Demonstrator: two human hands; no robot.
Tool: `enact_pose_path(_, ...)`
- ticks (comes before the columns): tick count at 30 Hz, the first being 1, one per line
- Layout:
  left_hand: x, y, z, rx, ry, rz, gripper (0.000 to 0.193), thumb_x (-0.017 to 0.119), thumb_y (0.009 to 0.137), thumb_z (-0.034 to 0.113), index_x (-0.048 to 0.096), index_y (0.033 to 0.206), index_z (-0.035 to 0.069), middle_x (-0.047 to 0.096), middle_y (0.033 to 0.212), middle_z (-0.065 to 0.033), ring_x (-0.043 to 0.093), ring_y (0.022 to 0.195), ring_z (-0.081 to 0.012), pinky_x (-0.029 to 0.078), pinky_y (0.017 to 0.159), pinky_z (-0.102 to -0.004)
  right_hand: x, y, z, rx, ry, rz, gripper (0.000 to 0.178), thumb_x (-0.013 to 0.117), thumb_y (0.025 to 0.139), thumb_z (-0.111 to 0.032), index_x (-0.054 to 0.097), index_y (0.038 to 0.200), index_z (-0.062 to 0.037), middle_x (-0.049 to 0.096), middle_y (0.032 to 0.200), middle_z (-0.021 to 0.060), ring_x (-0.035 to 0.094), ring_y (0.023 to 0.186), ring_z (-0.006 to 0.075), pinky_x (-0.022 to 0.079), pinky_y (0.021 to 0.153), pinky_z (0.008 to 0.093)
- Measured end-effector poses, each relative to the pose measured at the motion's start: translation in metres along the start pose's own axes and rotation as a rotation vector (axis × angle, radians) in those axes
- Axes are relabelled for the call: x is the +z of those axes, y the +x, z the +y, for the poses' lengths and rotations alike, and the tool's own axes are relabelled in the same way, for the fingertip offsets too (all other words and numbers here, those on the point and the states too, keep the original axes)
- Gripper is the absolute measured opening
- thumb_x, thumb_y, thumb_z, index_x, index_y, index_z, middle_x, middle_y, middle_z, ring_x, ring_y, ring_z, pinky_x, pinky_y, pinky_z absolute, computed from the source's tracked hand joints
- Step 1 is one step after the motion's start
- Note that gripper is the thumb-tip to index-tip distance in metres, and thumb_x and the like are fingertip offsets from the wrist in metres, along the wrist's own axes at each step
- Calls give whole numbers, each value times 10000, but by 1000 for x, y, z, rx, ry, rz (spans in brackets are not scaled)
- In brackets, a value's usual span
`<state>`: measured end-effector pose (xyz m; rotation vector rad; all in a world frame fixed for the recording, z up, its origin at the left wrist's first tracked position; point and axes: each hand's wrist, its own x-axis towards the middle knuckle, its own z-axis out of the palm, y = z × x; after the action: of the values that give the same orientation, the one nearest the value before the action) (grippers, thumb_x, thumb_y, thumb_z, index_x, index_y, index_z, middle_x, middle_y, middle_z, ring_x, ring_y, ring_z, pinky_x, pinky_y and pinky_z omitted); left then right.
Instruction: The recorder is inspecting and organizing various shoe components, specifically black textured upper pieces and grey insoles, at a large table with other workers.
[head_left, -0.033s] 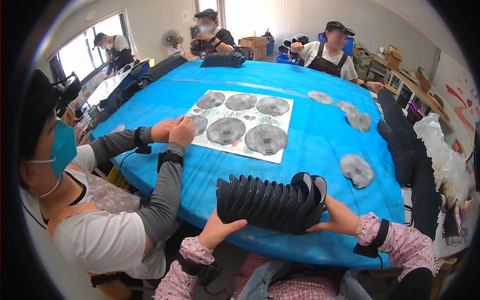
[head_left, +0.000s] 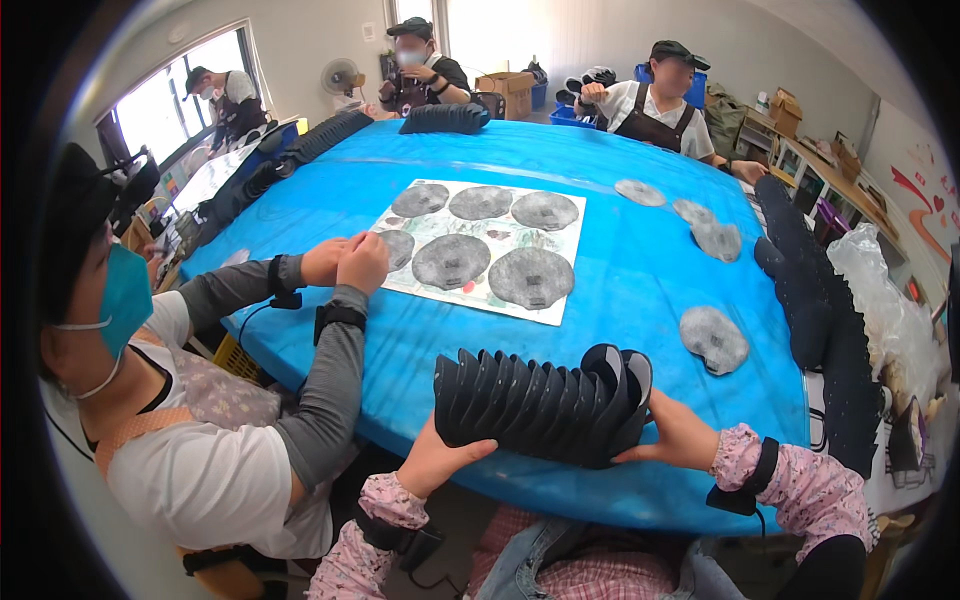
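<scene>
Between my two hands is a nested row of black, curved, cup-like pieces (head_left: 530,410), lying sideways at the near edge of the blue-covered table. My left hand (head_left: 440,458) presses its left end, with the thumb along the underside and the other fingers hidden behind. Around the right end, my right hand (head_left: 675,428) has its fingers and thumb closed. The piece at that end shows a grey inner face. Beyond the row, a white printed board (head_left: 545,313) carries several flat grey rounded pieces (head_left: 450,263).
More grey pieces (head_left: 713,340) lie loose on the blue table cover (head_left: 620,300). Long black stacks (head_left: 830,330) line the right edge. A co-worker in grey sleeves (head_left: 340,370) sits close on my left, hands together over the board's left edge. Other people are around the far side.
My hands and the black row are practically still. At the far side, a co-worker's raised hand has shifted slightly.
</scene>
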<state>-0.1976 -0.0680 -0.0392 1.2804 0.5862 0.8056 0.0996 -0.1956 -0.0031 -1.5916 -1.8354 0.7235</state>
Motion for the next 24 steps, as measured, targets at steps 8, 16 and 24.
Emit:
enact_pose_path(8,0,0,2,-131,58,-11,496,723,728,74,515,1173,10,565,1129,-49,506,1043,-135,400,899,-284,-3,3,-1,-161,-163,-27,812,783,642,-248,326,1262,7,469,1149,200,482,1041,351,411,896,393)
enact_pose_path(16,12,4,7,-86,-30,-40,565,647,727,-50,447,1247,42,511,1205,-41,458,1115,-159,349,963,-317,-6,3,0,-174,-159,-35,900,787,633,-236,252,1313,14,464,1189,220,464,1083,370,390,911,396)
enact_pose_path(24,25,37,66,63,45,-61,473,682,732,-19,516,1172,29,563,1124,-36,511,1029,-136,408,896,-291,-54,16,-32,-97,-138,50,916,810,600,-236,281,1316,-23,533,1076,210,541,980,344,455,814,374)
